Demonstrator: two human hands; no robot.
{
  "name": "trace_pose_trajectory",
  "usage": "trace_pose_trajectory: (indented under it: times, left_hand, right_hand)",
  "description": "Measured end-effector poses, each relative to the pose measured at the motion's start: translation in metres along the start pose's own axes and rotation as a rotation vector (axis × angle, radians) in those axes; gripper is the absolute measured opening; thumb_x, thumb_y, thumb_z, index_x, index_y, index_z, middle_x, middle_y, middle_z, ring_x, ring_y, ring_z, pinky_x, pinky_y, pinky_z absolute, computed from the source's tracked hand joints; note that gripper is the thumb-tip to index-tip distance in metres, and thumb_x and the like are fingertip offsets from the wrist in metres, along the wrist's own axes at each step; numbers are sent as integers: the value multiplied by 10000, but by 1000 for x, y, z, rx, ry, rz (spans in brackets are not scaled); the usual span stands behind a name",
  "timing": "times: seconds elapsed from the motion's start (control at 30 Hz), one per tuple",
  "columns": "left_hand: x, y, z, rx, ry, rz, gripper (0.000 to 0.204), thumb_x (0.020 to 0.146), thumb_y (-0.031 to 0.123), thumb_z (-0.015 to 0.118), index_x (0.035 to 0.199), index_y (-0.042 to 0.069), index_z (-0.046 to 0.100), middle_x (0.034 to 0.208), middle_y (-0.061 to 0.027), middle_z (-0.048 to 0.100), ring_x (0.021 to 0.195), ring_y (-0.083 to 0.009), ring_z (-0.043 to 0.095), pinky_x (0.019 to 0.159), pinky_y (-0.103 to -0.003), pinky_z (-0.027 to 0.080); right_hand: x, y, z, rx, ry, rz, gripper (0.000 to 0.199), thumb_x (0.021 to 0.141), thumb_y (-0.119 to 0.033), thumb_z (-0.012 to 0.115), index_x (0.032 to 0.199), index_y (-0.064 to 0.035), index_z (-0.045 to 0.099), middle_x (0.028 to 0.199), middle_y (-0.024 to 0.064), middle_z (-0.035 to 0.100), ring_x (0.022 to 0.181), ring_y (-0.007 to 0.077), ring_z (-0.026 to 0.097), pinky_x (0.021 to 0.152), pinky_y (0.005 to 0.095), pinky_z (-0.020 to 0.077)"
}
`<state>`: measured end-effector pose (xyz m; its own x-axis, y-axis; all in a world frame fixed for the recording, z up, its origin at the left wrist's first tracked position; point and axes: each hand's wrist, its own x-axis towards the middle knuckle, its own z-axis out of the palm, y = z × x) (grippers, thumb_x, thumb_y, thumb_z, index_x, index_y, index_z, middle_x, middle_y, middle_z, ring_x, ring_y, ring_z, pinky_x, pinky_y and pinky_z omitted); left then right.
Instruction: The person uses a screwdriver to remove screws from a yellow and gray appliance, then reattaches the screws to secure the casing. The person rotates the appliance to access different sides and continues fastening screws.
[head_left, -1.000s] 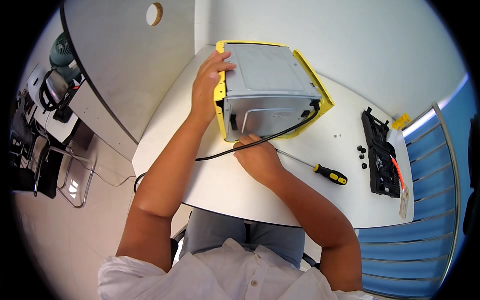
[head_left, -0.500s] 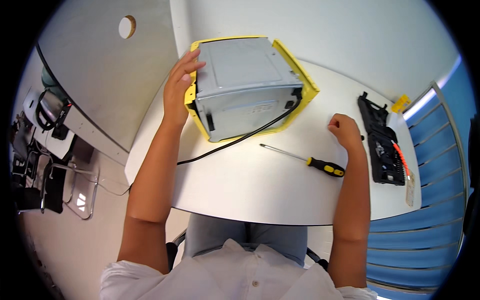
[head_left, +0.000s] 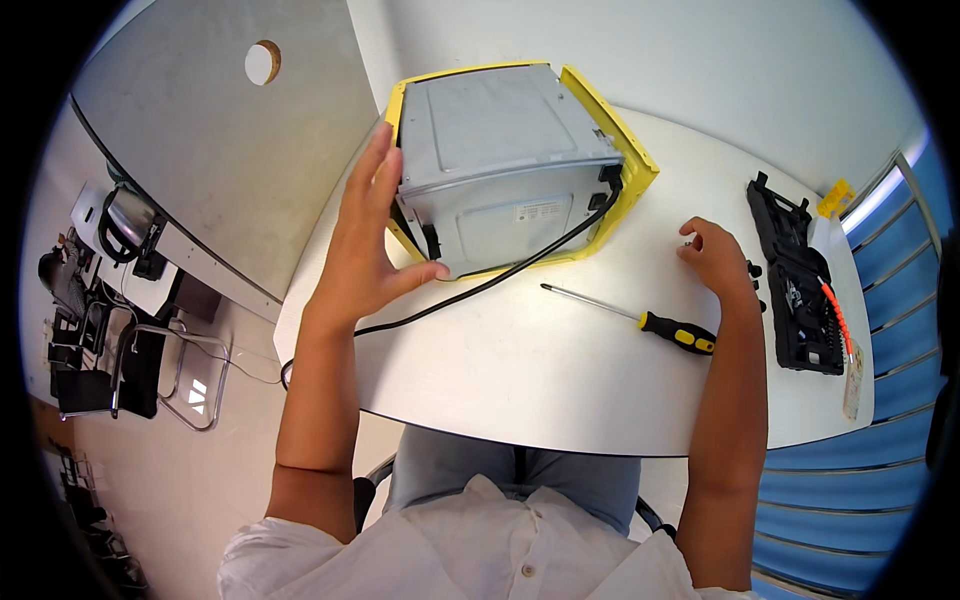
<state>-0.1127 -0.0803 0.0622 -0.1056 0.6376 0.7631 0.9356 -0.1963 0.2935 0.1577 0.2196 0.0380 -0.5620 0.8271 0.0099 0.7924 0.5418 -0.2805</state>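
Note:
A boxy metal appliance [head_left: 490, 120] with a grey casing and yellow panels sits tilted in my view at the back of the table. A black power cord [head_left: 470, 289] leaves its right side and runs across its front to the left. My left hand [head_left: 370, 235] is spread beside the appliance's left edge, its thumb near the lower front edge; whether it touches is unclear. My right hand [head_left: 718, 262] hovers over the table with curled fingers. Something tiny and dark may be at its fingertips. A screwdriver [head_left: 640, 320] with a black-and-yellow handle lies between my arms, tip to the left.
At the right, a black tool case [head_left: 800, 310] lies unfolded on the white table [head_left: 510, 390], with an orange flexible shaft [head_left: 837, 315] beside it. Small black pieces [head_left: 755, 285] sit by my right wrist. A grey partition [head_left: 220, 140] stands at the left; metal railings edge the right.
My left hand has come down from the appliance's top left edge, its thumb now spread toward the lower front. My right hand has loosened slightly from a tighter fist. The whole view has shifted.

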Motion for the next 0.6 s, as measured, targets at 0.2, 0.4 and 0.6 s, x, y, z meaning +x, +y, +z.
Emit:
trace_pose_trajectory:
  times: [0.2,0.4,0.6]
  left_hand:
    - [-6,-7,6,105,25,46,1028,624,364,835,1465,149,284,1496,-160,275,1367,-356,295,1085,-462,303]
    - [-6,-9,7,149,58,90,868,636,340,821,1375,91,440,1425,-149,398,1341,-348,347,1074,-463,314]
    - [-7,-11,10,141,81,90,795,667,428,796,1317,78,504,1408,-145,419,1333,-364,356,1071,-472,316]
  right_hand:
    - [-3,-3,-6,27,15,-17,270,835,-194,663,1080,-96,606,860,61,601,796,189,594,730,325,479]
    - [-6,-6,-7,47,23,-17,273,845,-206,655,1088,-95,604,863,63,599,796,189,592,726,322,477]
    - [-5,-6,-7,60,15,-21,286,850,-224,645,1102,-95,602,870,63,601,818,193,594,737,325,475]
